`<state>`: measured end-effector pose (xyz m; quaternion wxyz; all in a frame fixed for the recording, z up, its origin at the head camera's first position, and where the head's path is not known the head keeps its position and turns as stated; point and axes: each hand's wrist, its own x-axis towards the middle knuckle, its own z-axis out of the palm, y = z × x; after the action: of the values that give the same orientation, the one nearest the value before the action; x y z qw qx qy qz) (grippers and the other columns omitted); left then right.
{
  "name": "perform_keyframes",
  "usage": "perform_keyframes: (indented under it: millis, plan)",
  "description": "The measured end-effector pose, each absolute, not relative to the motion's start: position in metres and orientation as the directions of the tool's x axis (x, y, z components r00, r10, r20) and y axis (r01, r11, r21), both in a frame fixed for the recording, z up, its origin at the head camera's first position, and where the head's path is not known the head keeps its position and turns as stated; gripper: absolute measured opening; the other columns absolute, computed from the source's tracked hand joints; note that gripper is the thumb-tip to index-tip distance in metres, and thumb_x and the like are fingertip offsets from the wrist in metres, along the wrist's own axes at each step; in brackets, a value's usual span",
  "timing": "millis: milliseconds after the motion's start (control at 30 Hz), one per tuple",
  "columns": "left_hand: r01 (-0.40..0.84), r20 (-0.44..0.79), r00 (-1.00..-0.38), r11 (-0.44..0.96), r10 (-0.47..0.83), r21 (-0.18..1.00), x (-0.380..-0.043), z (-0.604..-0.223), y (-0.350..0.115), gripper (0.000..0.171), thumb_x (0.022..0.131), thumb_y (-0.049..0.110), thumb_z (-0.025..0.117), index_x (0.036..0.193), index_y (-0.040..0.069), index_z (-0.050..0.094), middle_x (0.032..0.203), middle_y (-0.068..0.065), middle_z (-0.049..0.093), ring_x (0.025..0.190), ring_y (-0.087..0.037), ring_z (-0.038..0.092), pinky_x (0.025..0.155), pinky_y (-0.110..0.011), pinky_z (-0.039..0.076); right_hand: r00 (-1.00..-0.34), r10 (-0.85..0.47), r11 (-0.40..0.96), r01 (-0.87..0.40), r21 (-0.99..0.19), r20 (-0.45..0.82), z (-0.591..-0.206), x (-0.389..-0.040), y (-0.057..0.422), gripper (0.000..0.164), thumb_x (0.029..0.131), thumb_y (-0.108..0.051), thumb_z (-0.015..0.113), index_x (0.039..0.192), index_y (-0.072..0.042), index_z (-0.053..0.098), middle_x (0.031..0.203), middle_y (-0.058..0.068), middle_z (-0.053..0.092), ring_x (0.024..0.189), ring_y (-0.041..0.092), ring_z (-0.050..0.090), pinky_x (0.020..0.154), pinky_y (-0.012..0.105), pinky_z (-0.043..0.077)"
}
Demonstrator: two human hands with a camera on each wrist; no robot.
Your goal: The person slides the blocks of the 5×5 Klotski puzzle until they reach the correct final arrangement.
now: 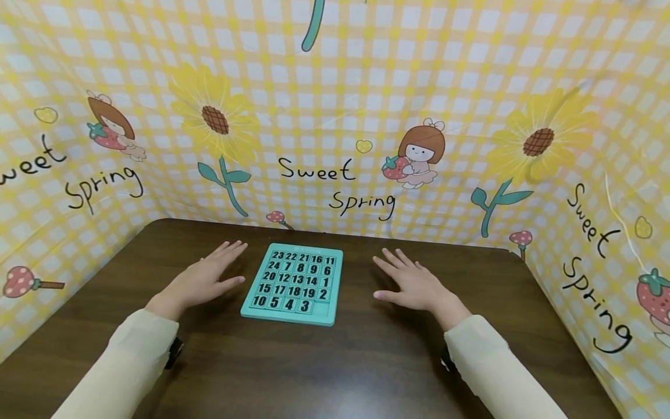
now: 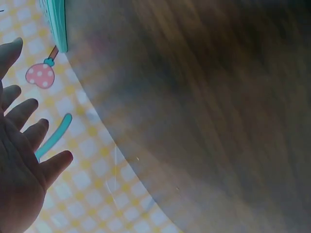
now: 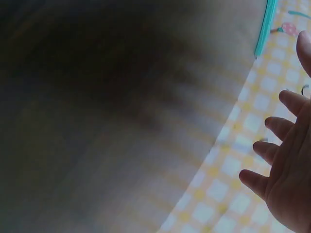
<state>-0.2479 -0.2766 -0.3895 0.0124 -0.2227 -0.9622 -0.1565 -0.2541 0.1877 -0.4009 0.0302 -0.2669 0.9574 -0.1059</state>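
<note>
A turquoise sliding number puzzle lies flat on the brown table, its black-numbered tiles facing up. The bottom row reads 10, 5, 4, 3, with a gap in the lower right corner. Left of it my left hand is held with the fingers extended and the thumb pointing toward the puzzle. On the other side, my right hand spreads its fingers, apart from the puzzle. Both palms are bare in the wrist views, where only the puzzle's edge shows near each hand.
The brown wooden table has a rounded far left corner. Yellow checked cloth printed with flowers and "Sweet Spring" hangs behind the table and along both sides. Dark bands sit at the wrists under pale sleeves.
</note>
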Motion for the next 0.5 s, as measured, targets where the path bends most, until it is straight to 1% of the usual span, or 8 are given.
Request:
perform_keyframes:
  millis: [267,500]
  plan:
    - [0.452,0.045,-0.884,0.828,0.464,0.333,-0.253,-0.396,-0.268,0.069,0.100,0.033,0.060,0.157,0.010,0.029,0.163,-0.022,0.023,0.149,-0.048,0.017,0.111,-0.069,0.029,-0.818,-0.572,0.802,-0.542,-0.251,-0.062,-0.408,-0.266,0.155,0.080,0.095,-0.062,0.052,0.160,-0.025,0.024,0.168,0.007,0.016,0.155,0.037,0.013,0.114,0.070,0.022]
    - [0.458,0.027,-0.877,0.817,0.480,0.349,-0.259,-0.402,-0.263,0.070,0.099,0.033,0.061,0.156,0.005,0.030,0.161,-0.026,0.026,0.147,-0.051,0.020,0.111,-0.068,0.029,-0.809,-0.574,0.803,-0.524,-0.284,-0.129,-0.412,-0.273,0.135,0.085,0.092,-0.067,0.053,0.160,-0.028,0.020,0.169,0.003,0.014,0.155,0.034,0.012,0.116,0.068,0.022]
